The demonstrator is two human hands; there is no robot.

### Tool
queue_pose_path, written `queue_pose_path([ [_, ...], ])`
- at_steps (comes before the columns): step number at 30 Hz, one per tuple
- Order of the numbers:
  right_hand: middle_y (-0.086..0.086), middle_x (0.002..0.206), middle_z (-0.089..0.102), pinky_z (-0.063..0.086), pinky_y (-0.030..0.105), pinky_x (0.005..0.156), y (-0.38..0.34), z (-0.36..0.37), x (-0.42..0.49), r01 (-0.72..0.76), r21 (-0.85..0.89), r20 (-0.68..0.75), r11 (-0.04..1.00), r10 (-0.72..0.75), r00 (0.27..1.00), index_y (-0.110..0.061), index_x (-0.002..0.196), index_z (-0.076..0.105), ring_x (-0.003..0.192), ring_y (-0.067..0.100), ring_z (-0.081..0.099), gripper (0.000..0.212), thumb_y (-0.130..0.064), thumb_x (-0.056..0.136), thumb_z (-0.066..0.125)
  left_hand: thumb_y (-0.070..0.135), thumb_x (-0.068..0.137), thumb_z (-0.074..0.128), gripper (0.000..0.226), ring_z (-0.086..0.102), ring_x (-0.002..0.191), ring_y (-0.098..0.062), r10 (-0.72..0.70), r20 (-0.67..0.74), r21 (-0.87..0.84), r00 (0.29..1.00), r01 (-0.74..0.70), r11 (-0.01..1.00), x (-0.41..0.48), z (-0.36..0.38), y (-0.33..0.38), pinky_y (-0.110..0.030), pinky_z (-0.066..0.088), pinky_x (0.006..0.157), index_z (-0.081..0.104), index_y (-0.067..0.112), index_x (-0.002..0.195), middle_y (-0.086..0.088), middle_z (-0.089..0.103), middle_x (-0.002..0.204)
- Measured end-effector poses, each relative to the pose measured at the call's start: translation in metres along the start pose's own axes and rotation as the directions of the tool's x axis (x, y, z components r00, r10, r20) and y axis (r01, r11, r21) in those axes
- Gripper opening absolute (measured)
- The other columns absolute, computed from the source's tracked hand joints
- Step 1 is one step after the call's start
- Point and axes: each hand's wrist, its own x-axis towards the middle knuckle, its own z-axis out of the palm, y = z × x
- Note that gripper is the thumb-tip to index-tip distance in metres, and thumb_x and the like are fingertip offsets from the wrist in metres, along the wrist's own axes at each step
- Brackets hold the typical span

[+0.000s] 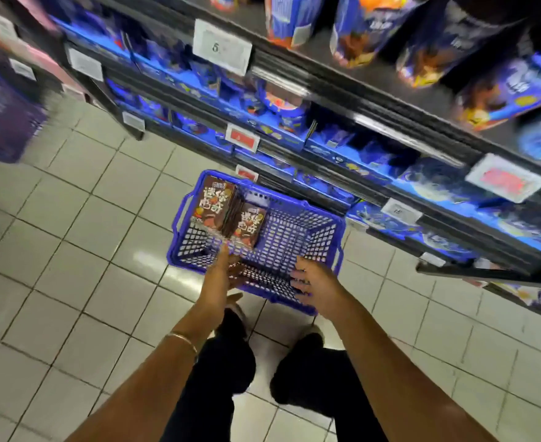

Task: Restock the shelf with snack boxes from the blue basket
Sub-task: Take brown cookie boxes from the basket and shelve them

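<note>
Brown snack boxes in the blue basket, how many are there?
2. The first box leans in the far left corner of the blue basket; the second box stands just right of it. Dark edges between them suggest more may be hidden.

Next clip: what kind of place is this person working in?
Probably a supermarket or convenience-store aisle. Tiered shelves of blue snack packs carry price tags on their edges, and a blue basket holding brown snack boxes sits on a tiled floor.
</note>
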Motion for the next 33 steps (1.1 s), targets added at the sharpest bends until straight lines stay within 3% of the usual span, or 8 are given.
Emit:
queue_pose_path([
  [5,0.009,0.149,0.051,0.038,0.044,0.110,0.019,0.032,0.162,-0.019,-0.009,0.016,1.000,0.020,1.000,-0.010,0.144,0.046,0.136,0.028,0.049,0.047,-0.039,0.107,0.041,0.064,0.106,0.042,0.058,0.064,0.125,-0.039,-0.054,-0.035,-0.163,0.998,0.047,0.985,0.125,0.000,-0.038,-0.054,0.050,0.110,0.067,0.015,0.124,-0.018,0.068,0.133],
  [10,0.013,0.142,0.055,0.045,0.037,0.098,0.027,0.067,0.290,0.051,-0.018,0.046,0.999,-0.051,0.998,-0.016,0.135,0.055,0.122,0.027,0.057,0.041,-0.041,0.105,0.044,0.040,0.107,0.051,0.029,0.057,0.079,-0.021,-0.104,-0.060,-0.269,0.993,0.084,0.960,0.232,0.004,-0.076,-0.042,0.045,0.081,0.059,0.021,0.087,-0.002,0.059,0.088],
  [15,0.012,0.149,0.050,0.040,0.035,0.103,0.023,0.107,0.379,0.149,0.019,0.085,0.989,-0.151,0.985,-0.008,0.144,0.050,0.136,0.030,0.048,0.053,-0.042,0.104,0.047,0.032,0.097,0.050,0.036,0.056,0.055,-0.020,-0.182,-0.038,-0.309,0.983,0.161,0.937,0.288,0.007,-0.097,-0.033,0.042,0.069,0.054,0.019,0.064,0.001,0.057,0.055],
  [20,0.015,0.123,0.065,0.048,0.035,0.091,0.023,0.137,0.417,0.219,0.052,0.155,0.974,-0.224,0.962,-0.004,0.137,0.058,0.091,0.028,0.063,0.051,-0.042,0.104,0.048,0.035,0.098,0.043,0.065,0.062,0.042,-0.021,-0.159,-0.033,-0.402,0.987,0.133,0.906,0.309,0.006,-0.097,-0.033,0.045,0.076,0.066,0.012,0.041,-0.007,0.061,0.044],
  [23,0.016,0.105,0.069,0.045,0.038,0.094,0.027,0.137,0.413,0.210,0.018,0.147,0.977,-0.211,0.966,-0.007,0.127,0.063,0.086,0.026,0.063,0.040,-0.037,0.104,0.048,0.035,0.098,0.046,0.041,0.067,0.074,-0.028,-0.135,-0.041,-0.462,0.990,0.100,0.881,0.302,0.007,-0.094,-0.045,0.048,0.104,0.069,0.008,0.077,-0.012,0.073,0.063],
  [28,0.013,0.117,0.069,0.051,0.042,0.092,0.032,0.125,0.414,0.203,0.059,0.098,0.977,-0.208,0.973,-0.008,0.114,0.065,0.108,0.028,0.064,0.034,-0.032,0.090,0.068,0.036,0.099,0.058,0.029,0.062,0.082,-0.032,-0.155,-0.093,-0.443,0.984,0.098,0.891,0.287,0.006,-0.088,-0.045,0.047,0.068,0.058,0.007,0.095,-0.016,0.072,0.060],
  [31,0.004,0.091,0.076,0.046,0.032,0.072,0.032,0.116,0.414,0.199,0.054,0.134,0.978,-0.205,0.969,-0.016,0.091,0.065,0.090,0.022,0.064,0.019,-0.032,0.087,0.073,0.035,0.100,0.057,0.025,0.065,0.085,-0.030,-0.151,-0.071,-0.433,0.986,0.106,0.895,0.287,0.004,-0.086,-0.044,0.047,0.066,0.060,0.010,0.095,-0.015,0.075,0.067],
  [33,0.002,0.084,0.078,0.050,0.034,0.076,0.031,0.109,0.412,0.190,0.063,0.156,0.980,-0.197,0.968,-0.013,0.090,0.066,0.087,0.021,0.065,0.025,-0.034,0.083,0.078,0.034,0.100,0.058,0.024,0.065,0.088,-0.029,-0.150,-0.073,-0.403,0.986,0.108,0.909,0.283,0.006,-0.084,-0.044,0.048,0.066,0.061,0.011,0.097,-0.016,0.071,0.089],
])
